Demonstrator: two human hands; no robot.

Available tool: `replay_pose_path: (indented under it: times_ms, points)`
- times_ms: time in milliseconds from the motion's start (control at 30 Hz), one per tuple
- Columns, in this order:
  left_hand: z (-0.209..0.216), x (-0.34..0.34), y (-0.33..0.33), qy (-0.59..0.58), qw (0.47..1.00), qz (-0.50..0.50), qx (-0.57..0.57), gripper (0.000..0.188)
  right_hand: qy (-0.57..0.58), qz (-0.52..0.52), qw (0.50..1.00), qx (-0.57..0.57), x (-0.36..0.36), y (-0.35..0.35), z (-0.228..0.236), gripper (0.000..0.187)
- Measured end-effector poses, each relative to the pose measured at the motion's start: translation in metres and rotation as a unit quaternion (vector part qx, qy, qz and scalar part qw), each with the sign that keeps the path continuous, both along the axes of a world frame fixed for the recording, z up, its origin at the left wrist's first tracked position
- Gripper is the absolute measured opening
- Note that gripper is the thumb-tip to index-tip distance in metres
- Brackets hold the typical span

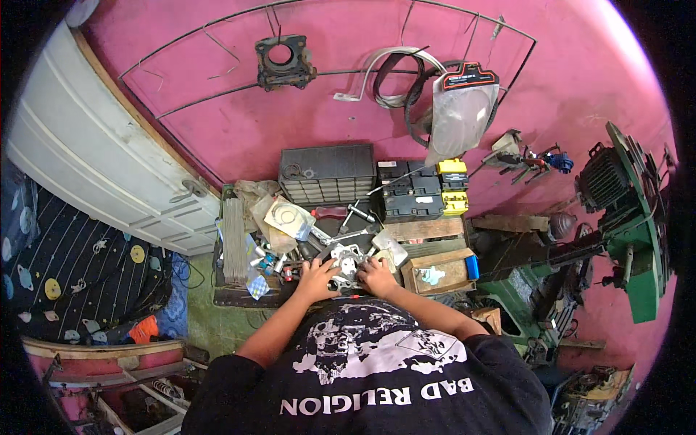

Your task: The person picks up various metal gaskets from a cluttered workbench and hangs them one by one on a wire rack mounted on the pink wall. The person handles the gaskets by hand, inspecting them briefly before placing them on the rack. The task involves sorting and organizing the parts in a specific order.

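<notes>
A silver cast-metal engine part (348,259) with holes and an uneven outline lies at the near side of the cluttered workbench, between my hands. My left hand (317,280) grips its left side, fingers bent over the edge. Against its right side my right hand (377,278) is closed, the fingers curled in. What lies under the fingertips is too small to make out. Just beyond are metal wrenches (346,235), a T-handle tool (355,212) and a red-handled tool (330,212). Small sockets and fittings (270,262) crowd the bench left of my left hand.
A wooden tray (440,288) holding a pale blue item stands at right. Behind are a dark drawer cabinet (326,165) and several black and yellow batteries (409,205). Stacked grey sheets (233,243) sit at left. A green drill press (638,268) rises at far right.
</notes>
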State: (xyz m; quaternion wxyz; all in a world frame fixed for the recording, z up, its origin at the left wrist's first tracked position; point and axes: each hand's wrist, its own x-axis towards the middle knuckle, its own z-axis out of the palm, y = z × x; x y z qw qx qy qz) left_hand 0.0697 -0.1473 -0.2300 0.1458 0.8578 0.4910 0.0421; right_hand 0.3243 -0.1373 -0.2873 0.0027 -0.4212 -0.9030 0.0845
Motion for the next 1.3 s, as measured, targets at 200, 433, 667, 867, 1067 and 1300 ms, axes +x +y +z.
replay_pose_path:
  times_ms: [200, 433, 667, 867, 1067, 1300]
  points:
    - [-0.013, 0.008, -0.023, 0.028, 0.998, 0.038, 0.031, 0.065, -0.012, 0.046, 0.999, 0.024, -0.003, -0.005, 0.008, 0.060]
    - [-0.013, 0.011, -0.014, -0.112, 0.983, 0.125, 0.079, 0.020, 0.057, 0.061, 0.995, 0.054, -0.015, -0.003, 0.012, 0.061]
    - [0.006, -0.011, 0.032, -0.359, 0.897, 0.236, -0.105, 0.017, 0.129, 0.021, 0.976, 0.172, -0.031, 0.012, 0.068, 0.065]
    - [0.060, -0.044, 0.070, -0.589, 0.661, 0.317, -0.340, 0.021, 0.222, -0.018, 0.963, 0.155, -0.053, 0.032, 0.114, 0.059]
    - [0.102, -0.055, 0.081, -0.623, 0.598, 0.342, -0.371, 0.023, 0.400, -0.123, 0.896, 0.149, -0.082, 0.056, 0.152, 0.012]
    - [0.188, -0.053, 0.112, -0.569, 0.785, 0.220, -0.113, 0.031, 0.484, -0.187, 0.846, 0.120, -0.102, 0.126, 0.235, 0.020]
